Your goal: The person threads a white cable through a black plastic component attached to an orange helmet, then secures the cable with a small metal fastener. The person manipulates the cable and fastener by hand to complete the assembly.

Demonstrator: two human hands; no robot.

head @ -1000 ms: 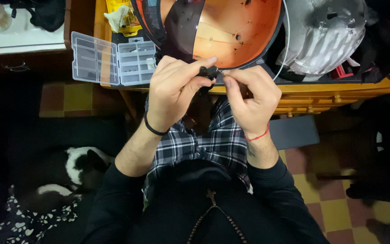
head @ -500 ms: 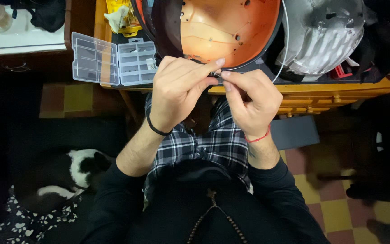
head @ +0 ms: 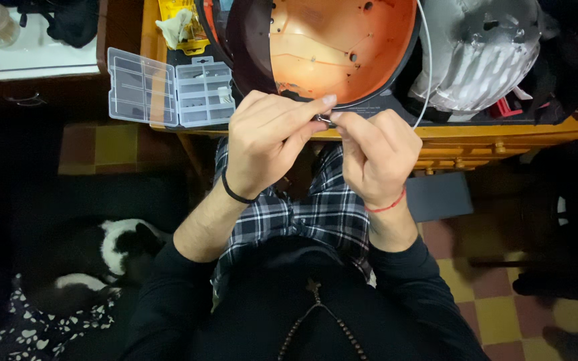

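both hands lowered, left hand (head: pixel 269 144) and right hand (head: pixel 376 157) pinching small metal part (head: pixel 324 120)

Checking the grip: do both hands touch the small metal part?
Touching. The head view shows the left hand and right hand pinching the small metal part between their fingertips.

— How is the light?
— Warm and uneven. It falls brightest on the orange bowl-shaped shell (head: pixel 342 47) and the hands below it; the shell's inside shows glare.
— And the rest?
— The floor on the left sinks into deep shadow, and the black-and-white animal (head: pixel 112 251) there is barely readable. The right edge is dim too.
— Sharpness?
— Fair at centre, with the fingertips (head: pixel 329 100) slightly soft. The corners look stretched by a wide lens.
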